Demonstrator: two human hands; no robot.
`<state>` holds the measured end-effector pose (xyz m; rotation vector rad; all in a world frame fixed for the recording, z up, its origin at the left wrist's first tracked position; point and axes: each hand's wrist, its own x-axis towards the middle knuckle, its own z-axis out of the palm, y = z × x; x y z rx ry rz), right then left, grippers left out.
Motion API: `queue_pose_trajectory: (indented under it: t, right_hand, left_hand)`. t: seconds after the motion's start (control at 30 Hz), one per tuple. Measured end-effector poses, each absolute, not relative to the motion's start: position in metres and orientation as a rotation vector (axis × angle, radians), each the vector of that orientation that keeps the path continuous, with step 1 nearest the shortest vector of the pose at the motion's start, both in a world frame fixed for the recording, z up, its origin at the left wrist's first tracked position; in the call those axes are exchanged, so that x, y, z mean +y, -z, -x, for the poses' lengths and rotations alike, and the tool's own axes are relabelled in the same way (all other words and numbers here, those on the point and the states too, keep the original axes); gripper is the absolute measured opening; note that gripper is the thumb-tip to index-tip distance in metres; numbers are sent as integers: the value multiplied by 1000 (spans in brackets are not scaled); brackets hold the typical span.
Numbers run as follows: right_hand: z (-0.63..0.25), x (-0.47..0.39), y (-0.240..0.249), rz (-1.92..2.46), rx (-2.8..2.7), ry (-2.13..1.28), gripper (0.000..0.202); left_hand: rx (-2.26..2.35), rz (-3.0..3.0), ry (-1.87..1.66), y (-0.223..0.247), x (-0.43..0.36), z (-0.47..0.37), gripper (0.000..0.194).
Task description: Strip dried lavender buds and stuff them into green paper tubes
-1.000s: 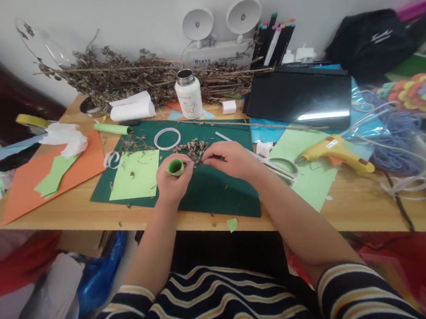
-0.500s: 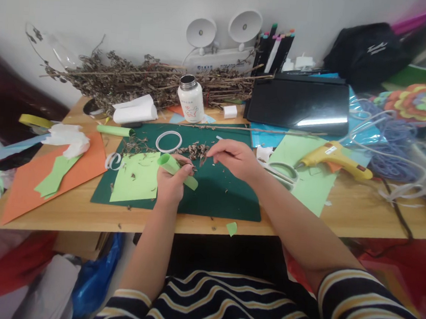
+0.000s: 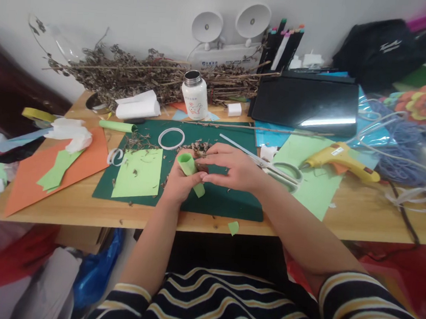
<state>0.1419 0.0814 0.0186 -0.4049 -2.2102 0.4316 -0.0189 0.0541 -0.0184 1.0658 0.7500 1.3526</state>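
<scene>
Mat (image 3: 231, 206) on table (image 3: 189, 222); roll (image 3: 188, 167) in left hand (image 3: 178, 185), over mat. Ring (image 3: 159, 139) behind-left of roll. Bottle (image 3: 195, 99) behind mat, branches (image 3: 127, 74) behind bottle. Scissors (image 3: 268, 166) right of right hand (image 3: 234, 168), glue gun (image 3: 342, 160) further right, tablet (image 3: 306, 100) behind-left of gun.

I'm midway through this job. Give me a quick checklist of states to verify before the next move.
1. Green paper roll secured: ok, gripped in the left hand, one open end up.
2. Right hand grip: cannot tell; it is close against the roll, and what it holds is hidden.
3. Glue gun set down: ok, lying on its side at the right. Hot or cold: cannot tell.
4. White bottle closed: not ok, it stands upright with its mouth uncovered.
5. Cutting mat free of debris: not ok, dried plant bits are scattered on it.
</scene>
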Motion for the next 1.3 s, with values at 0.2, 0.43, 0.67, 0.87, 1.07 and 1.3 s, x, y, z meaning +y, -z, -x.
queue_pose_trajectory:
  t: [0.2,0.43,0.67,0.87,1.07,1.3]
  right_hand:
    - [-142,83,-17,433,-2203,-524,14]
    - [-141,80,-20,536,-2147,-665,8]
    - [-138,79,-19,548,-1368,-1264,10]
    - [-117,65,-20,449,-1093,-1569,22]
    - [-120,58,-24,442,-1380,-1456,19]
    - [-131,64,-23,361,-1674,-1127,25]
  left_hand:
    - [709,-1042,-1325,19,55,18,53]
    - [650,-1134,-1315,23,56,19,48]
    - [690,-1369,-1303,21,50,13,44]
    - [897,-1789,-1382,28,38,6,27]
    - [899,-1876,-1499,31,34,1,26]
    - [1014,-1866,-1485,24,31,1,20]
